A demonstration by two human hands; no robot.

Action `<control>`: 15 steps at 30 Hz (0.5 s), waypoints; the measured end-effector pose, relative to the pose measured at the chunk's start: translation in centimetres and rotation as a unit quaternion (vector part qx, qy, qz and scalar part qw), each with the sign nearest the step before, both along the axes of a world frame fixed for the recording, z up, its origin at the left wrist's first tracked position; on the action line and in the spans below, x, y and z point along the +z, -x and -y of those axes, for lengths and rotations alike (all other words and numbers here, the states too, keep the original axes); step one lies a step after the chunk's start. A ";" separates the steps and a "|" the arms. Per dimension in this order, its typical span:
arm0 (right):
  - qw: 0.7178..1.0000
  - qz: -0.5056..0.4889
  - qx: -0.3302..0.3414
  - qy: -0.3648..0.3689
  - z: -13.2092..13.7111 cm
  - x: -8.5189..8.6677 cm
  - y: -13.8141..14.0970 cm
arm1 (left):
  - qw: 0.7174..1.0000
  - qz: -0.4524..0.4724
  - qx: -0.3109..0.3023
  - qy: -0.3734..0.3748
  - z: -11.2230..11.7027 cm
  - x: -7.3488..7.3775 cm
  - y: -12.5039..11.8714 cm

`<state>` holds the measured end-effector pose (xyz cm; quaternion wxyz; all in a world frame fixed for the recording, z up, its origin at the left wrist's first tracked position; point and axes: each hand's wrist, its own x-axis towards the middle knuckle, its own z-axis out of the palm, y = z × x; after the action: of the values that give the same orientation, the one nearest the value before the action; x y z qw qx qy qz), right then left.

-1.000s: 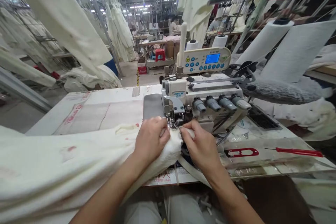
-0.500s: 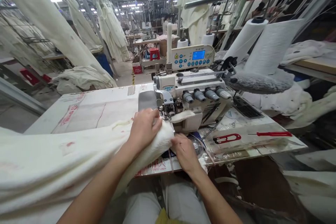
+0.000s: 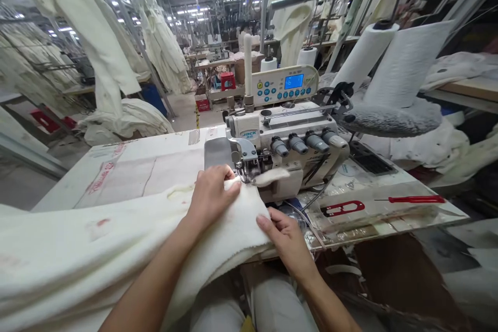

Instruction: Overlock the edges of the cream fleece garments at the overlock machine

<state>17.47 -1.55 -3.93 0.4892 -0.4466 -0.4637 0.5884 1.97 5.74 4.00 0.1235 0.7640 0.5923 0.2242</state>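
A cream, fleecy fabric with small reddish marks spreads over the left of the table and hangs down at the front. Its upper edge lies at the needle area of a white overlock sewing machine. My left hand presses on the fabric just left of the presser foot, thumb and fingers pinching its edge. Lower and to the right, my right hand grips the fabric's right edge between thumb and fingers. A narrow cream scrap sticks out to the right of the needle area.
Red thread snips and a red-handled screwdriver lie on the table's right side. Large white thread cones stand behind. The control panel tops the machine. Cream garments hang at the back left.
My right hand has drawn the fabric's right edge down and right, so the panel now lies flatter and wider before the machine. My left hand has barely moved.
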 end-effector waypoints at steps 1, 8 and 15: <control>1.000 -0.011 -0.009 0.008 -0.3 0.2 0.1 | 1.000 -0.002 0.003 -0.002 -0.4 0.0 0.0; 0.999 -0.029 -0.014 0.009 0.1 0.8 0.5 | 0.968 -0.047 -0.054 -0.240 3.9 -1.3 0.3; 0.993 0.064 -0.052 -0.084 1.9 0.9 0.6 | 0.965 0.000 -0.124 -0.231 8.6 -3.7 -0.6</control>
<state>16.87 -3.47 -3.06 0.5247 -0.4640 -0.5180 0.4911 2.56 -2.88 0.32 -0.0296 0.8389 0.4252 0.3385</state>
